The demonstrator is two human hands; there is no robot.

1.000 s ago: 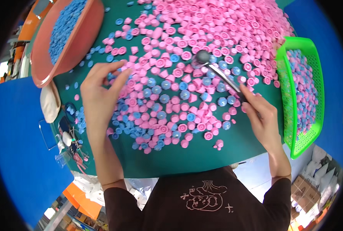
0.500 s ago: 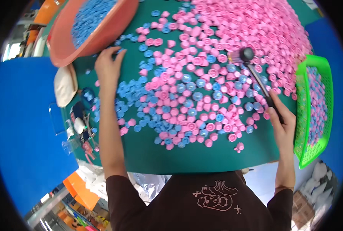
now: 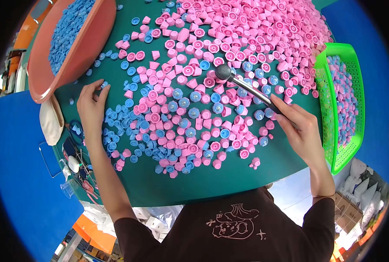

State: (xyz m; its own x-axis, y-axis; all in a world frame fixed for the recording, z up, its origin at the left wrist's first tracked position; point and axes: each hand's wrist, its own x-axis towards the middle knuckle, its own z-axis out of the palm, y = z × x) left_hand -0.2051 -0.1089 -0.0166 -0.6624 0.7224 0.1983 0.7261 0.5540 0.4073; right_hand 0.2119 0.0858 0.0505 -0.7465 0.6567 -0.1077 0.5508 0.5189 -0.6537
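At the left, near the orange basin [image 3: 96, 41], my left hand [image 3: 91, 105] pinches a small blue plastic piece [image 3: 104, 84] between thumb and forefinger. My right hand [image 3: 300, 129] is closed round the black grip of a mallet [image 3: 252, 90] with a metal shaft. Its round black head hangs over pink cup-shaped pieces [image 3: 207, 124]; the far side of the head is hidden. Blue pieces with clear centres [image 3: 193, 113] lie among the pink ones below the head. Plain blue pieces [image 3: 118, 118] gather to the right of my left forearm.
Blue pieces fill the tilted basin. A large pink heap [image 3: 264, 26] covers the far part of the green table [image 3: 212, 185]. On the right stands a green basket [image 3: 332, 150] of mixed pieces. A cream pouch [image 3: 51, 122] and small tools [image 3: 74, 163] lie along the left edge.
The view has shifted, so the table contents appear farther left. The mallet has swung left over the pieces, its head turned. My left hand has drawn back from the basin, the blue piece between its fingertips.
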